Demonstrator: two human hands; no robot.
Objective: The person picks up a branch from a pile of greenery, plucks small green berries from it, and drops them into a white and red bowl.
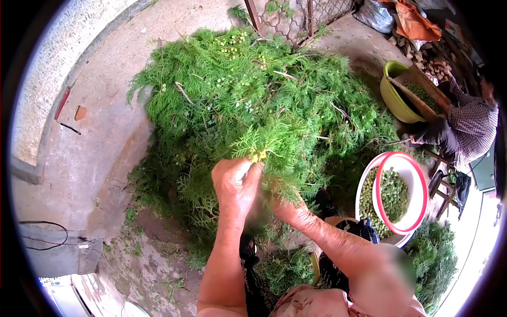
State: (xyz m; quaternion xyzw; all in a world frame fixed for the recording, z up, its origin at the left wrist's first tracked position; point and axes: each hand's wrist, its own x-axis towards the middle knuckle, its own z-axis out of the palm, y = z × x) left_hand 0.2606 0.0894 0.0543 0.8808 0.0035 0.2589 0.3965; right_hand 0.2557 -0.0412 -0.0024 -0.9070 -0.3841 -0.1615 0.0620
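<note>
My left hand (235, 177) is closed in a pinch on a green conifer sprig (274, 140), thumb and forefinger together at its stem. Small yellow-green cones (257, 157) show right at those fingertips. My right hand (288, 207) is lower and to the right, close against the same foliage. Leaves cover its fingers, so its grip is hidden. Beneath and beyond both hands spreads a large heap of cut conifer branches (211, 90), with more pale round cones among the leaves.
At right stands a white basin (364, 195) of small green cones, with a red-rimmed white sieve (402, 230) tilted over it. Farther back, a person (472, 119) sits by a yellow-green tub (393, 98) with a woven tray (420, 87). More branches (433, 259) lie at lower right.
</note>
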